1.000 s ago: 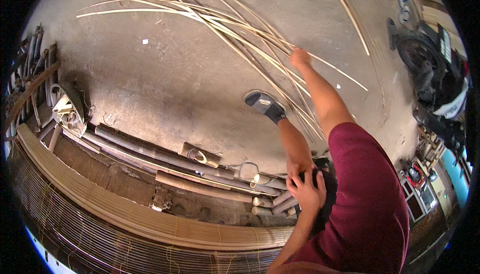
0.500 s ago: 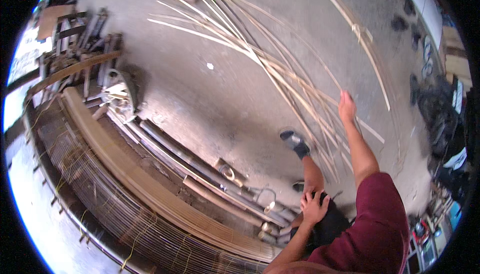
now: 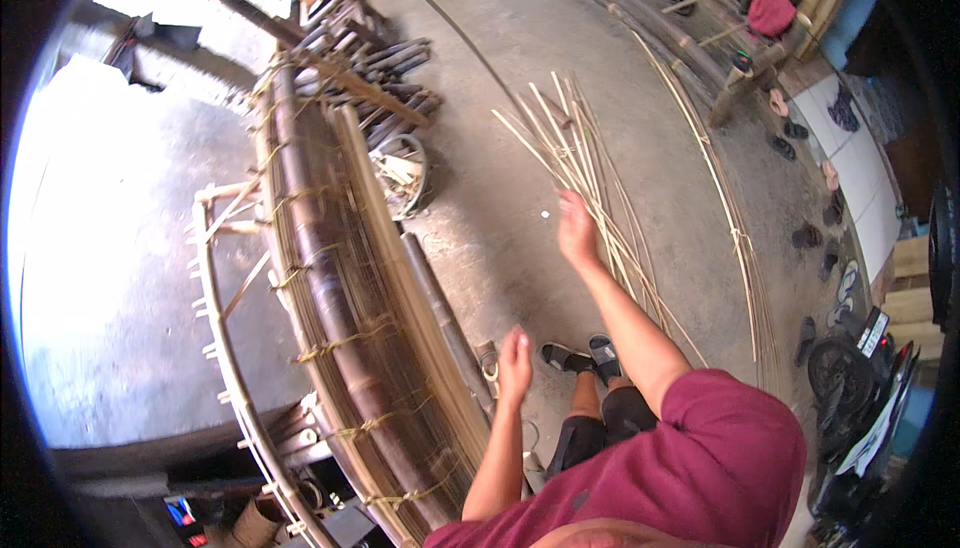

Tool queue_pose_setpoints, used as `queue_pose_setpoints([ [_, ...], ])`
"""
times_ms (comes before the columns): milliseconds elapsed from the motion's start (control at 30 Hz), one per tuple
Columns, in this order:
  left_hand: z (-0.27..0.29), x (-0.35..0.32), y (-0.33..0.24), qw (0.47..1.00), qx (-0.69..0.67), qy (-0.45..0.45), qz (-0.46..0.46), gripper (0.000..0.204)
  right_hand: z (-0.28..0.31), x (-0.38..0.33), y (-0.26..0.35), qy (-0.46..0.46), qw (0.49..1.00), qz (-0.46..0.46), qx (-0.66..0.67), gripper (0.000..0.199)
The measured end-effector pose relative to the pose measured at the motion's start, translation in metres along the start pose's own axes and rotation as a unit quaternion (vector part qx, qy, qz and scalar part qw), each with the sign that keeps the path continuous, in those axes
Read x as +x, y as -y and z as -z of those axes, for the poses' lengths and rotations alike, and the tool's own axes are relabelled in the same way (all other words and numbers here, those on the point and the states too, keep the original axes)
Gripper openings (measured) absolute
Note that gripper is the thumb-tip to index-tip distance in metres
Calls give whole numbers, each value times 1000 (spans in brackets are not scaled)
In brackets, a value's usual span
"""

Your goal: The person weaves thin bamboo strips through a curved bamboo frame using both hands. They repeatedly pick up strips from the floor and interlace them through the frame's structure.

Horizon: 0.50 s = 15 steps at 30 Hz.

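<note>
My right hand [image 3: 577, 233] is closed and raised over the bamboo strips [image 3: 600, 183] that lie loosely crossed on the floor. From its fingers a long, thin, dark bamboo strip [image 3: 460, 38] appears to run up toward the top left. My left hand [image 3: 514, 363] is lifted in front of me with nothing visible in it, its fingers pointing forward. Beside it on the left stands a long bamboo frame [image 3: 330, 278], made of dark poles and thin slats tied with yellow cord.
A round basin [image 3: 400, 178] of offcuts stands beyond the frame, near a pile of short bamboo pieces [image 3: 385, 78]. A tied strip bundle [image 3: 735, 233] lies right on the floor. Farther right are sandals [image 3: 848, 283], a motorcycle [image 3: 865, 388] and a bamboo bench [image 3: 660, 23].
My left hand has come up off my knee. The right hand has moved left with the strip, and my view has turned, bringing the bench and motorcycle into sight.
</note>
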<state>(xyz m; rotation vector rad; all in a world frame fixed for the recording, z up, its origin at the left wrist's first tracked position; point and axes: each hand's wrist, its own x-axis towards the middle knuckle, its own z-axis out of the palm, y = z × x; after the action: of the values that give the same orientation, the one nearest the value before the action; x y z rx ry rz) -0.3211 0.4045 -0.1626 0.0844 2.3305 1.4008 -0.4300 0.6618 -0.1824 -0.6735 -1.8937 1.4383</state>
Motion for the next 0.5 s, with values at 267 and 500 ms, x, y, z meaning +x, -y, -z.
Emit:
queue_pose_setpoints([
  [267, 191, -104, -132, 951, -8, -303, 61, 35, -167, -162, 325, 404, 714, -326, 470, 18],
  [500, 262, -300, -92, 843, 153, -463, 227, 32, -141, -340, 349, 603, 537, -454, 378, 15],
])
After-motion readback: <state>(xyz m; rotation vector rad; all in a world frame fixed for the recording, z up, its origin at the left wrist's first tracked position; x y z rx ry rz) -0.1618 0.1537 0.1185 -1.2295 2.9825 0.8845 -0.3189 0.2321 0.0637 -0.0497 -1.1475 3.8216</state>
